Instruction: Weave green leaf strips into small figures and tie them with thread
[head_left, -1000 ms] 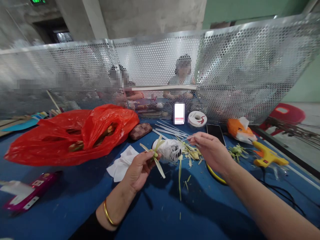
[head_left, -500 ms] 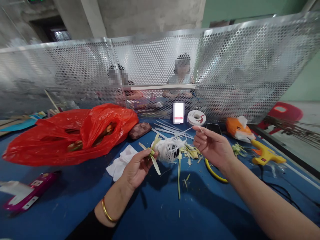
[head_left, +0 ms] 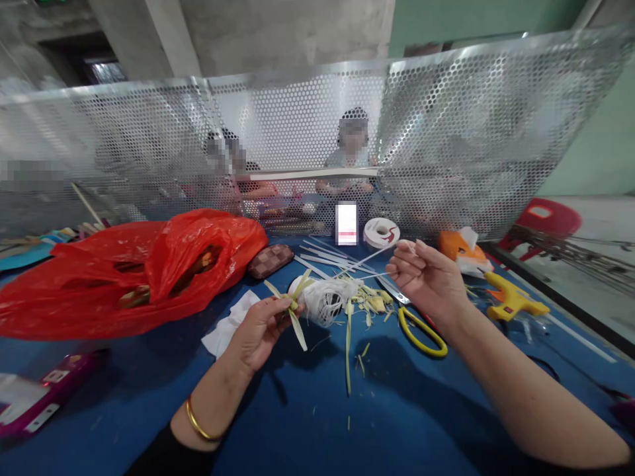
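My left hand pinches a small bundle of pale green leaf strips that fan outward. Right beside the bundle lies a tangled white thread ball. White thread runs from near the ball up to my right hand, whose fingers are pinched on it at the right. Scissors with yellow handles lie below my right hand. Leaf scraps and a long green strip are on the blue table.
A red plastic bag, checkered pouch and white tissue are at left. Farther back stand a ribbon spool and lit phone. A yellow glue gun lies right; people sit behind a perforated screen.
My right hand has moved slightly away from the ball, and more thread is drawn out between them. More of the scissors shows. The whole view has shifted a little.
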### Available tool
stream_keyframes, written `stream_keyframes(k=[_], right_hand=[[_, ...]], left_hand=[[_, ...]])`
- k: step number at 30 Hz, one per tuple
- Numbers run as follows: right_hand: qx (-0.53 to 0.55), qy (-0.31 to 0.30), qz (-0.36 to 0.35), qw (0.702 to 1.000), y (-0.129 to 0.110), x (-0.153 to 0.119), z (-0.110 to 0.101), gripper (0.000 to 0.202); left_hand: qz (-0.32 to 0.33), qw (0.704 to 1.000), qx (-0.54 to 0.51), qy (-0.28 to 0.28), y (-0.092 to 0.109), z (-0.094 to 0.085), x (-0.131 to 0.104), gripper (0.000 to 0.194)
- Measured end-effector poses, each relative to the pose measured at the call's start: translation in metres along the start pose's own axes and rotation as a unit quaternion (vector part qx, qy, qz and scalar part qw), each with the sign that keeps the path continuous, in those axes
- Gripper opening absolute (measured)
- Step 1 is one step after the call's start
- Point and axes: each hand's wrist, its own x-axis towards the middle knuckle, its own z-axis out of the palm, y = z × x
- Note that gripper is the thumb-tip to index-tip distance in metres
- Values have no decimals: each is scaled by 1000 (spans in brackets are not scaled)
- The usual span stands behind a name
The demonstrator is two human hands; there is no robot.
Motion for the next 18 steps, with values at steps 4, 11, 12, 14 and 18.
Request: stream_keyframes(k=[4, 11, 12, 14, 18], right_hand=[[-29, -29, 19, 999, 0, -5, 6, 29], [-73, 25, 11, 997, -7, -3, 9, 32], [-76, 35, 10, 996, -7, -2, 8, 33], [-82, 45, 18, 995, -6, -1, 7, 35], [-105, 36, 36, 993, -1, -2, 4, 43]], left_hand=[[2, 1000, 10, 2, 1, -3, 3, 15], [-1, 1000, 11, 11, 2, -6, 6, 17], [-1, 1000, 11, 12, 2, -6, 6, 16], [-5, 1000, 15, 11, 1, -5, 5, 14], [-11, 999, 30, 9, -1, -4, 6, 14]])
